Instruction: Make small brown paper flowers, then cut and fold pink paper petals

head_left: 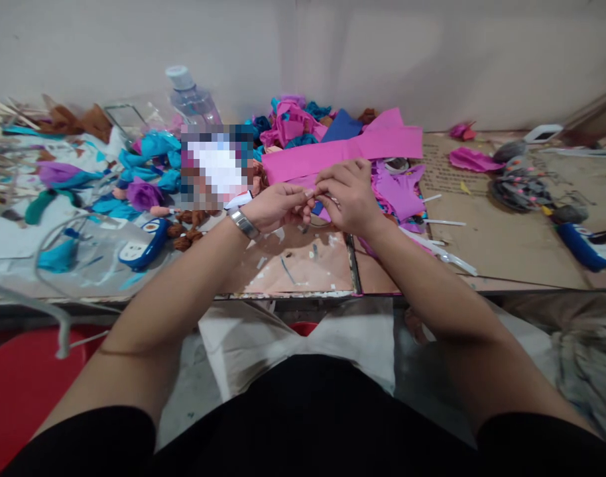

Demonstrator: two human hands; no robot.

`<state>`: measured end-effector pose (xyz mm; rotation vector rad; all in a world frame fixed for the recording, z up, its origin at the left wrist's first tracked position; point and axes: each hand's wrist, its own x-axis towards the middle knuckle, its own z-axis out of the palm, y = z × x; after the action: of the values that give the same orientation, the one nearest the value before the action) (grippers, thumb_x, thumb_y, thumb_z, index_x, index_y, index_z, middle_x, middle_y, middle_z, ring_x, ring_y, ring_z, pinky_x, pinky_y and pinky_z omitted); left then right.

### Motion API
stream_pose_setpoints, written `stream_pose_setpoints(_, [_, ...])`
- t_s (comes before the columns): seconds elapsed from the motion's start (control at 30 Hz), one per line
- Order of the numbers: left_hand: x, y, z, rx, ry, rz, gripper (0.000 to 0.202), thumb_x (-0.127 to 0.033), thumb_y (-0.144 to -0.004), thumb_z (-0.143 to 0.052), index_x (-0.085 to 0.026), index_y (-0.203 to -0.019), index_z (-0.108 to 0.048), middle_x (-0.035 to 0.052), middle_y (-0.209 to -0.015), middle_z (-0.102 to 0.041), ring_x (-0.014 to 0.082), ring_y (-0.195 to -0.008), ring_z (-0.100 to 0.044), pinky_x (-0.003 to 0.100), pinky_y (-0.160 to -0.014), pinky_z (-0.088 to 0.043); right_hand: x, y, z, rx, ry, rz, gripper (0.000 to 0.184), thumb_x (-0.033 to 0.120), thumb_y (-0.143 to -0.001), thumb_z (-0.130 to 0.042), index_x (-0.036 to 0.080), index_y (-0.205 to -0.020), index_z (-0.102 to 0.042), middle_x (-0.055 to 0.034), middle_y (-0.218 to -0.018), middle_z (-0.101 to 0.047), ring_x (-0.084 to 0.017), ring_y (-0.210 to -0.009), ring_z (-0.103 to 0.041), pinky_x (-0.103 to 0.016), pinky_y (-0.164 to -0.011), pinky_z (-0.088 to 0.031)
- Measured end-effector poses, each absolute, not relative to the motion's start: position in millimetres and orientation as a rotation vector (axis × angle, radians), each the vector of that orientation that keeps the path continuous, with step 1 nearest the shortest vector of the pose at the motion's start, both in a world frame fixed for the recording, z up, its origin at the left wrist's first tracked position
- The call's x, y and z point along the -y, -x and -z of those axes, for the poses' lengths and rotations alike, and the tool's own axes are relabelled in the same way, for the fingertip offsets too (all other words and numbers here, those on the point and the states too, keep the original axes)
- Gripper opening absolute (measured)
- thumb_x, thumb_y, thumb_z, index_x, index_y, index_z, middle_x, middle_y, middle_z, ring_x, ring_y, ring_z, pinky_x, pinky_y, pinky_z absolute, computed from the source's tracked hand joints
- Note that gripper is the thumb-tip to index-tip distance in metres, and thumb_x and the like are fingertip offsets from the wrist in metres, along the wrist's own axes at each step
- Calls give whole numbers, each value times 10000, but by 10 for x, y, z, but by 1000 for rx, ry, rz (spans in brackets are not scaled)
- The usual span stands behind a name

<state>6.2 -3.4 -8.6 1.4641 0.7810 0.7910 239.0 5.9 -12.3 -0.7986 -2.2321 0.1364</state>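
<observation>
My left hand (pixel 282 207), with a metal watch (pixel 244 223) on its wrist, is closed in a pinch above the table edge. Its fingertips meet those of my right hand (pixel 350 197), also pinched. Whatever lies between the fingers is too small or hidden to name. Just behind the hands stretches a long pink paper strip (pixel 340 158). Purple paper pieces (pixel 401 192) lie to the right of my right hand. A tape-like ring (pixel 396 164) is partly covered by the papers.
Crumpled pink and blue paper (pixel 296 122) is heaped at the wall. Further left are a clear bottle (pixel 193 103), a purple paper flower (pixel 144 194), brown crinkled pieces (pixel 186 232) and a blue-and-white object (pixel 144 245). Cardboard (pixel 482 225) bears a dark bundle (pixel 519 185). A red chair (pixel 29 391) stands lower left.
</observation>
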Motion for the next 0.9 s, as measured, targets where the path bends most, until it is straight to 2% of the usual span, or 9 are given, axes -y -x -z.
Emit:
stream_pose_setpoints(0.1, [25, -60, 94, -890, -1768, -861, 674, -856, -948, -734, -191, -834, -724, 71, -718, -734, 179, -647, -674, 318, -633, -537, -85, -2381, 135, 2211, 831, -171, 339, 567, -1098, -638, 262, -1027, -767, -132, -1253, -791, -406, -1288, -648, -689, -1239, -363])
stream_pose_setpoints(0.2, [12, -21, 79, -1013, -2237, -930, 574, -703, -1076, -625, -200, -832, -753, 63, -746, -753, 188, -681, -659, 335, -711, -516, -127, -2366, 132, 2179, 840, -329, 368, 597, -1068, -693, 252, -952, -752, -127, -1158, -806, -360, -1182, -693, -609, -1162, -472])
stream_pose_setpoints(0.3, [-11, 32, 75, -1024, -2592, -949, 431, -528, -1110, -581, -212, -892, -775, 86, -818, -771, 240, -760, -693, 377, -763, -505, -149, -2349, 115, 2093, 833, -629, 390, 616, -983, -789, 242, -882, -739, -97, -1051, -809, -293, -1030, -709, -489, -1010, -563])
stream_pose_setpoints(0.43, [-51, 80, 85, -995, -2831, -957, 349, -406, -1121, -538, -208, -964, -779, 115, -871, -764, 264, -800, -707, 386, -724, -470, -137, -2334, 107, 1871, 875, -1113, 351, 547, -843, -868, 218, -826, -748, -33, -858, -759, -200, -818, -654, -359, -802, -541])
stream_pose_setpoints(0.6, [-60, 87, 67, -945, -2837, -969, 327, -404, -1114, -568, -213, -932, -761, 109, -863, -741, 253, -804, -703, 385, -741, -486, -133, -2318, 150, 1759, 920, -1355, 294, 483, -780, -860, 205, -813, -773, -3, -752, -715, -170, -717, -600, -332, -729, -504])
stream_pose_setpoints(0.7, [-28, 58, 48, -994, -2639, -1018, 454, -539, -1137, -538, -216, -898, -747, 102, -862, -765, 243, -805, -713, 386, -771, -516, -125, -2310, 161, 1822, 909, -1162, 330, 536, -832, -845, 217, -858, -765, -32, -831, -758, -214, -805, -657, -368, -785, -551])
stream_pose_setpoints(0.77, [-16, 36, 46, -1017, -2390, -1045, 581, -643, -1156, -462, -215, -872, -734, 96, -825, -770, 226, -760, -708, 379, -760, -535, -108, -2313, 154, 1922, 857, -863, 352, 577, -905, -814, 232, -891, -751, -77, -978, -798, -272, -961, -704, -448, -921, -584])
stream_pose_setpoints(0.83, [-25, 24, 58, -986, -2083, -1003, 658, -718, -1152, -417, -211, -864, -722, 98, -777, -764, 211, -685, -696, 368, -695, -544, -85, -2322, 147, 2025, 816, -549, 371, 610, -992, -756, 245, -926, -738, -115, -1116, -801, -332, -1127, -706, -556, -1098, -539])
stream_pose_setpoints(0.9, [-50, 25, 79, -925, -1789, -911, 640, -732, -1134, -461, -209, -869, -717, 103, -755, -763, 207, -632, -701, 349, -612, -533, -61, -2332, 149, 2106, 812, -342, 383, 622, -1063, -679, 255, -969, -737, -129, -1183, -786, -370, -1223, -683, -631, -1212, -444])
